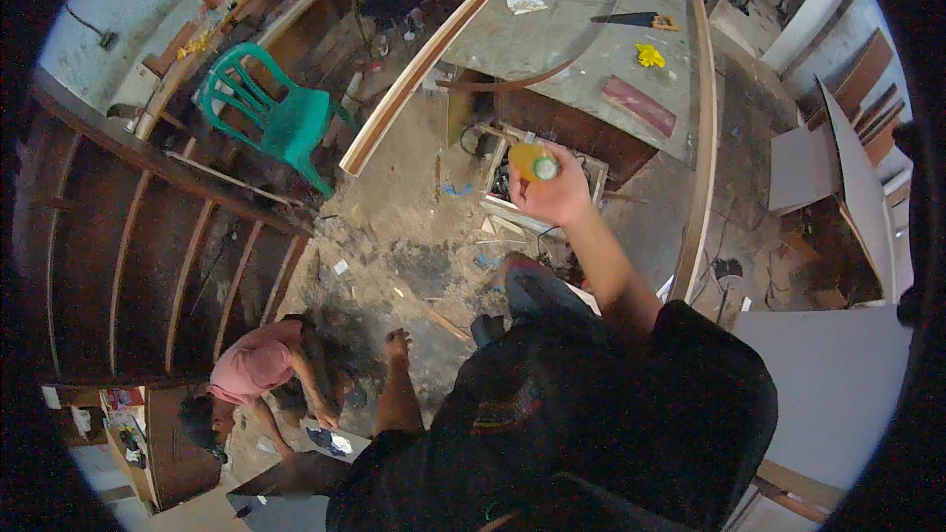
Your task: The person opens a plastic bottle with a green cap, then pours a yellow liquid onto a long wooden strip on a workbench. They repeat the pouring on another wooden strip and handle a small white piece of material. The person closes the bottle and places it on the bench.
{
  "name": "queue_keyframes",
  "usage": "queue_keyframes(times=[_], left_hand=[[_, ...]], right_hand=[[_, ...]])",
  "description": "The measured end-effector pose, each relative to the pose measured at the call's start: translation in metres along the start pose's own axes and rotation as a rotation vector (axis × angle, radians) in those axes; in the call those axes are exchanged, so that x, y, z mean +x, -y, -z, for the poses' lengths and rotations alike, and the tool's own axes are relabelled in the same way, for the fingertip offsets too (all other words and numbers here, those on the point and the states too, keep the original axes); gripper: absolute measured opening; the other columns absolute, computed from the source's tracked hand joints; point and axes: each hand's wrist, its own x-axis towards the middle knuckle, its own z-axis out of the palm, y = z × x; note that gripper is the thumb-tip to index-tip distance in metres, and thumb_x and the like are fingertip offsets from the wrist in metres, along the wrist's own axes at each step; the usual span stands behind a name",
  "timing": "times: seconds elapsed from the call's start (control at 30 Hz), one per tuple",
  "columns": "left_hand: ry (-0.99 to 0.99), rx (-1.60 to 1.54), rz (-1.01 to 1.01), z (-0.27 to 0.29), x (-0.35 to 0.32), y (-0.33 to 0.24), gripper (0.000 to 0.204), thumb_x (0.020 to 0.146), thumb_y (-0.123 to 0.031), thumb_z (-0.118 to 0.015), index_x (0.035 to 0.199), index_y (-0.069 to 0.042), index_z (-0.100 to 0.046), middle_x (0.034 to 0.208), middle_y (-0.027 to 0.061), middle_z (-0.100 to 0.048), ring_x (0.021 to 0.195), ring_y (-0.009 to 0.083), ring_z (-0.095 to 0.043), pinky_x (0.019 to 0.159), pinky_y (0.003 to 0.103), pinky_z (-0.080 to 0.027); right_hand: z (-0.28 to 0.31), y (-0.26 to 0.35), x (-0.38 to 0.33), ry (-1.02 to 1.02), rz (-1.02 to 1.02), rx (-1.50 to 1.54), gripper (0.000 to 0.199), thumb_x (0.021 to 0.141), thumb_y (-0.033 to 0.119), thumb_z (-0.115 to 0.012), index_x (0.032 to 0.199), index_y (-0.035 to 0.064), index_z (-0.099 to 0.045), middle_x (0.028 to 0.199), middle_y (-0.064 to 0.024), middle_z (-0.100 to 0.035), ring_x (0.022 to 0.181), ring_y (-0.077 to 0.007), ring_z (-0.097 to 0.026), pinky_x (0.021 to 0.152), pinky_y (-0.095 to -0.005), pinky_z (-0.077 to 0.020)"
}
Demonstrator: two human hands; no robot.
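My right hand [560,193] is raised in front of me, fingers wrapped round a yellow bottle [525,160]. The bottle is tilted, and its round pale end with a green ring faces me. Behind it on the floor is a box of tools [597,175], partly hidden by the hand. My left hand [397,345] hangs low at my side over the dirty floor, its fingers curled in, and nothing shows in it. Ahead stands a grey-topped workbench [552,39] with a handsaw [641,20], a yellow cloth [649,55] and a reddish wooden block [639,106] on it.
Long wooden strips [702,138] frame the bench. A green plastic chair [266,113] stands at the left, above a large dark ribbed panel [148,256]. At the lower left a person in a pink shirt [258,365] bends down. Boards [838,177] lean at the right.
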Motion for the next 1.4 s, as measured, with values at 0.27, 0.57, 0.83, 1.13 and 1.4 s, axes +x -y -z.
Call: queue_keyframes(times=[0.27,0.57,0.83,1.13,1.4], left_hand=[[0.228,0.125,0.211,-0.044,0.006,0.023,0.046,0.097,-0.038,-0.056,0.120,0.000,-0.065,0.092,0.0123,-0.073,0.071,0.0266,-0.069,0.061,0.043,-0.055],[0.161,0.540,0.025,-0.020,0.012,-0.115,0.043,0.096,-0.038,-0.058,0.119,-0.002,-0.065,0.094,0.0119,-0.073,0.074,0.0268,-0.070,0.061,0.042,-0.056],[-0.012,0.737,-0.173,0.042,0.039,-0.292,0.041,0.096,-0.037,-0.059,0.118,-0.003,-0.066,0.095,0.0116,-0.072,0.077,0.0270,-0.071,0.062,0.042,-0.056],[-0.188,0.986,-0.307,0.148,0.052,-0.442,0.039,0.095,-0.037,-0.061,0.117,-0.005,-0.066,0.097,0.0111,-0.072,0.080,0.0272,-0.071,0.062,0.041,-0.057],[-0.154,1.033,-0.397,0.312,0.086,-0.438,0.037,0.095,-0.037,-0.063,0.117,-0.006,-0.066,0.099,0.0108,-0.072,0.083,0.0274,-0.072,0.062,0.040,-0.057]], right_hand=[[-0.070,0.065,0.114,0.126,0.071,-0.100,0.045,0.097,0.043,-0.049,0.120,0.0067,-0.061,0.107,-0.0122,-0.065,0.092,-0.0259,-0.062,0.082,-0.0411,-0.0504],[-0.063,0.182,0.306,0.054,0.206,0.163,0.052,0.098,0.051,-0.044,0.113,0.0035,-0.058,0.103,-0.0131,-0.062,0.090,-0.0281,-0.058,0.080,-0.0414,-0.0513],[-0.041,0.249,0.416,-0.004,0.314,0.186,0.045,0.097,0.047,-0.047,0.091,0.0050,-0.063,0.079,-0.0104,-0.061,0.075,-0.0255,-0.060,0.076,-0.0399,-0.0536],[-0.019,0.276,0.428,0.016,0.506,0.207,0.048,0.093,0.053,-0.045,0.094,0.0091,-0.064,0.078,-0.0088,-0.061,0.071,-0.0270,-0.059,0.076,-0.0453,-0.0544],[-0.021,0.250,0.425,-0.233,0.721,0.237,0.051,0.096,0.052,-0.050,0.116,0.0068,-0.061,0.111,-0.0145,-0.065,0.106,-0.0339,-0.064,0.086,-0.0538,-0.0551]])
